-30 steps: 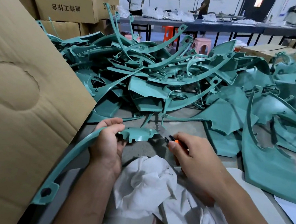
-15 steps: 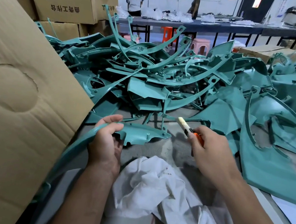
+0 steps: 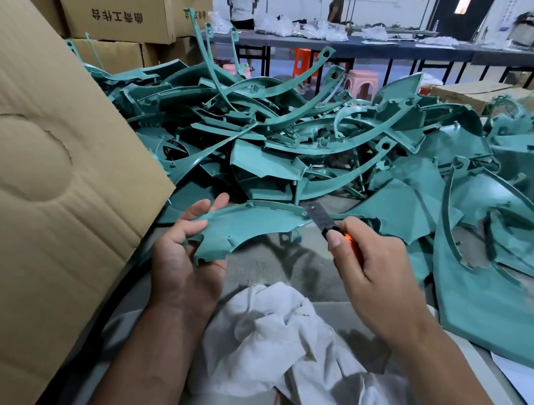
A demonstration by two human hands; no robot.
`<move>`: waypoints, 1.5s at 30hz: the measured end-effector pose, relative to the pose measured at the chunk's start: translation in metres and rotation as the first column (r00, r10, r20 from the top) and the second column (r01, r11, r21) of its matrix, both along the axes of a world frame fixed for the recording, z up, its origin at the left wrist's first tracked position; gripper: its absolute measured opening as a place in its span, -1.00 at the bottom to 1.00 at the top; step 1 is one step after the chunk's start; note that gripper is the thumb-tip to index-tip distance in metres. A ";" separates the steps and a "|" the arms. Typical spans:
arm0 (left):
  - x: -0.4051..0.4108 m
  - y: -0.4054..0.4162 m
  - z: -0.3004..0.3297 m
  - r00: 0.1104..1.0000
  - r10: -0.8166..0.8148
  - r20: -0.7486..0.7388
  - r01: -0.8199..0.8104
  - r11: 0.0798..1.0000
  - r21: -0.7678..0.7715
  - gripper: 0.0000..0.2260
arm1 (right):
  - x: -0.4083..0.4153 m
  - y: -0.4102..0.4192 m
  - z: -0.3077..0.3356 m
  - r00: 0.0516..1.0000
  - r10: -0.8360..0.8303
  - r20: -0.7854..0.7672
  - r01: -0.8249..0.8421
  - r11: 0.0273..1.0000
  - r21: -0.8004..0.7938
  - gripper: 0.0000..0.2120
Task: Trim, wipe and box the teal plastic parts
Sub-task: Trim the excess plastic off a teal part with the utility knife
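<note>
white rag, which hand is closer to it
Left. The left hand holds a teal part with its wrist just beside the rag, at the rag's left edge. The right hand grips a knife above the rag's right side, farther off.

Your left hand (image 3: 186, 259) holds a curved part (image 3: 248, 225) over the table (image 3: 283, 267), the cutter (image 3: 331, 227) in your right hand (image 3: 376, 270) touching its right end; the cloth (image 3: 289, 344) lies before them, the heap of parts (image 3: 286, 135) behind, a cardboard flap (image 3: 36, 185) at your left
</note>
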State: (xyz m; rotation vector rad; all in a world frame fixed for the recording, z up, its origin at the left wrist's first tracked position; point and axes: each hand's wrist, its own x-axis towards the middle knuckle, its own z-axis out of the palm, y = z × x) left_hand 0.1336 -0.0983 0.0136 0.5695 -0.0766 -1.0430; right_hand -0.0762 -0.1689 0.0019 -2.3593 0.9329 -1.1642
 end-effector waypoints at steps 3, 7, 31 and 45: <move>-0.002 -0.001 0.000 1.000 0.014 -0.015 -0.014 1.000 -0.002 -0.74 | -0.002 -0.004 -0.002 0.990 -0.136 -0.046 0.137 0.990 0.018 -0.64; -0.001 -0.002 0.000 0.999 0.042 0.006 -0.042 0.999 0.015 -0.74 | 0.001 0.003 0.005 0.985 -0.128 0.115 0.136 0.989 -0.060 -0.70; -0.007 0.002 0.003 0.987 -0.134 -0.094 0.123 0.986 -0.109 -0.78 | -0.005 -0.008 -0.002 0.971 -0.232 -0.059 0.233 0.973 0.005 -0.73; -0.007 0.005 -0.005 0.839 -0.384 0.385 0.358 0.923 0.142 -0.73 | -0.013 -0.014 -0.003 0.966 -0.182 -0.187 0.188 0.982 0.018 -0.68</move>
